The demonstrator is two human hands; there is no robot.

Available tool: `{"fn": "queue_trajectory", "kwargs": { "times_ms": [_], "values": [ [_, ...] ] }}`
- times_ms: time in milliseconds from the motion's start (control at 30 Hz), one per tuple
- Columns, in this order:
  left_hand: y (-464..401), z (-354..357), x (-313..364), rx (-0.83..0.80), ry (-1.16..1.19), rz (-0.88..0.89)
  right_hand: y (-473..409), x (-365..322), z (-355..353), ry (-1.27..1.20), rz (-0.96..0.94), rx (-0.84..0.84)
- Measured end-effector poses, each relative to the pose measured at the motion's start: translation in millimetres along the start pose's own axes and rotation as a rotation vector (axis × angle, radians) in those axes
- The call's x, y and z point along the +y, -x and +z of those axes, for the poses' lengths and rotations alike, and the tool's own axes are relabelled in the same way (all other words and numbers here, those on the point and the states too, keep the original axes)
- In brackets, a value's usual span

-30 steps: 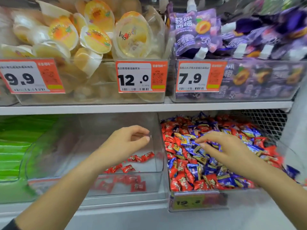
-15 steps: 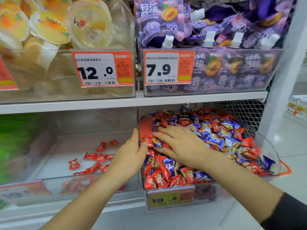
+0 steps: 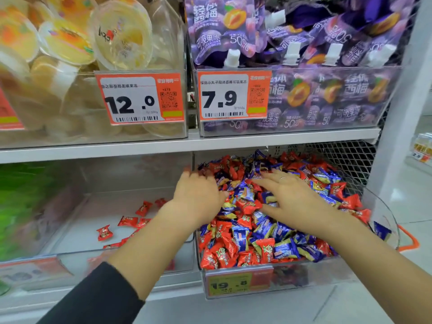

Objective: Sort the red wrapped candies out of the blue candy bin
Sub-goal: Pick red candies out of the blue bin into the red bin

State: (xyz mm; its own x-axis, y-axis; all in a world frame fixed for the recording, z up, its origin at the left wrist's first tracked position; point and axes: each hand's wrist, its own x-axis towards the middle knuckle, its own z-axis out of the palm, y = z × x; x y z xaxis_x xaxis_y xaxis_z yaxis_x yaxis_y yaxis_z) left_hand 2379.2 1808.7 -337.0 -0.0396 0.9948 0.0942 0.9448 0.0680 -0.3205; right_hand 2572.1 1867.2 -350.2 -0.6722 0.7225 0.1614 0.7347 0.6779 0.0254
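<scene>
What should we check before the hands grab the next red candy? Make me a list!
1. Both hands in the mixed bin: ok, left hand and right hand are over the pile.
2. Red candies left to pick: ok, many lie among the blue ones.
3. Room in the clear bin on the left: ok, only a few sorted red candies lie there.
4. Left hand free: cannot tell, its fingers are blurred.
5. Right hand free: ok, fingers lie spread on the candies.
</scene>
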Motion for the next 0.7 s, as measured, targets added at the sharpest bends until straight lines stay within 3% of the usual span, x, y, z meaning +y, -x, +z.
{"fn": "queue_trajectory", "kwargs": {
  "times_ms": [67,133,267,400,700],
  "values": [
    [-1,3,16,-0.047,-0.088,0.027,-1,-9,2,-0.041,-0.059,0.012],
    [3,5,30,-0.085,-0.028,0.025,-2,-18,5,-0.076,-0.099,-0.002],
    [6,4,42,-0.124,0.384,-0.044,-1,-20,6,-0.077,-0.093,0.035],
    [1,-4,47,-0.034,0.714,0.074,2,-10,-3,0.017,-0.076,0.056],
    [1,-7,17,-0.043,0.85,0.092,9,-4,-11,-0.068,-0.031,-0.111]
  ]
}}
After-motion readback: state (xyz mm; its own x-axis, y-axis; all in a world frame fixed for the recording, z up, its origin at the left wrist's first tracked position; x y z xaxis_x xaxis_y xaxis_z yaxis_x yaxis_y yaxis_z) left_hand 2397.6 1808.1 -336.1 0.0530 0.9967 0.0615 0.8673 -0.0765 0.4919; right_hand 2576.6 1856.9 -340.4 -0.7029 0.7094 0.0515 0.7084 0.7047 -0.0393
